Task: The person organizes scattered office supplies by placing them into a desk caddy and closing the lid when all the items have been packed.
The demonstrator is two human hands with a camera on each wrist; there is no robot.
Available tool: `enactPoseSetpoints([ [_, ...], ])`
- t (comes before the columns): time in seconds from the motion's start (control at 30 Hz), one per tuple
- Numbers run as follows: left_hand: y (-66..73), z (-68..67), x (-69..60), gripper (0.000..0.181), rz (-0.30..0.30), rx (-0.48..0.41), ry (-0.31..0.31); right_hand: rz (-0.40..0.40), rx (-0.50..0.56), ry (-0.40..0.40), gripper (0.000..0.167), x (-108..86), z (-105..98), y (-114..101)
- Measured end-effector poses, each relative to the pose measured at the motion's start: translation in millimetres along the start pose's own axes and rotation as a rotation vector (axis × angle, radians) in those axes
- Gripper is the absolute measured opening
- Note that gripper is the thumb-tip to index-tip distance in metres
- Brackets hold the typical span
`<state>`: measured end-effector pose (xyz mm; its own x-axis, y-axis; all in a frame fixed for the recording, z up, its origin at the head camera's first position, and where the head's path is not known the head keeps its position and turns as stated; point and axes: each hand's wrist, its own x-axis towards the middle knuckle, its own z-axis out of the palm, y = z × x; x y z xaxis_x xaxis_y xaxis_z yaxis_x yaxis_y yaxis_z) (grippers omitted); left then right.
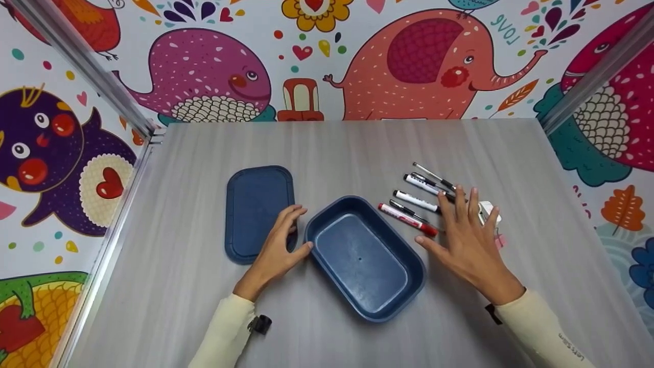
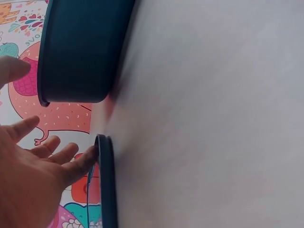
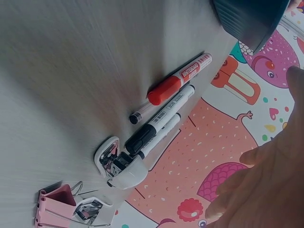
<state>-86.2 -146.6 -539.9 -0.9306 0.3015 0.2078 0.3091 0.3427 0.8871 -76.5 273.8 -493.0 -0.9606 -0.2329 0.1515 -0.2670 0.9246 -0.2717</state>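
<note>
Hovering, fingers spread and empty, right hand (image 1: pixel 467 250) is nearer the pens (image 1: pixel 416 201): below and left of its fingers, long axes far-left to near-right. Left hand (image 1: pixel 276 251), fingers parted, between lid (image 1: pixel 255 204) and box (image 1: pixel 357 243).

A navy, round-cornered plastic tub (image 1: pixel 360 258) stands upright and uncovered, set at a slant. Its matching lid (image 1: pixel 255 214) lies flat just to the left. On the tub's right, a red whiteboard marker (image 1: pixel 407 219), white black-capped markers (image 1: pixel 416 200) and slim pens (image 1: pixel 434 175) lie roughly parallel; at their right are white-cased pieces (image 3: pixel 129 173) and a pink binder clip (image 3: pixel 56 204).
</note>
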Motion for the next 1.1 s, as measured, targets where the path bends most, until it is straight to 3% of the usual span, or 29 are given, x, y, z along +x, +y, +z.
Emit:
enactPoseSetpoints([
  [0.5, -4.2, -0.4, 0.3, 0.070, 0.090, -0.078, 0.011, 0.006, 0.003, -0.008, 0.107, -0.9, 0.3, 1.4],
  [0.83, -2.1, 4.1, -1.0, 0.066, 0.000, -0.180, -0.021, 0.020, 0.000, -0.026, 0.107, -2.4, 1.0, 1.7],
  [1.1, -2.8, 4.6, -2.4, 0.059, -0.034, -0.255, -0.036, 0.013, -0.002, -0.014, 0.106, -3.4, 1.0, 2.3],
])
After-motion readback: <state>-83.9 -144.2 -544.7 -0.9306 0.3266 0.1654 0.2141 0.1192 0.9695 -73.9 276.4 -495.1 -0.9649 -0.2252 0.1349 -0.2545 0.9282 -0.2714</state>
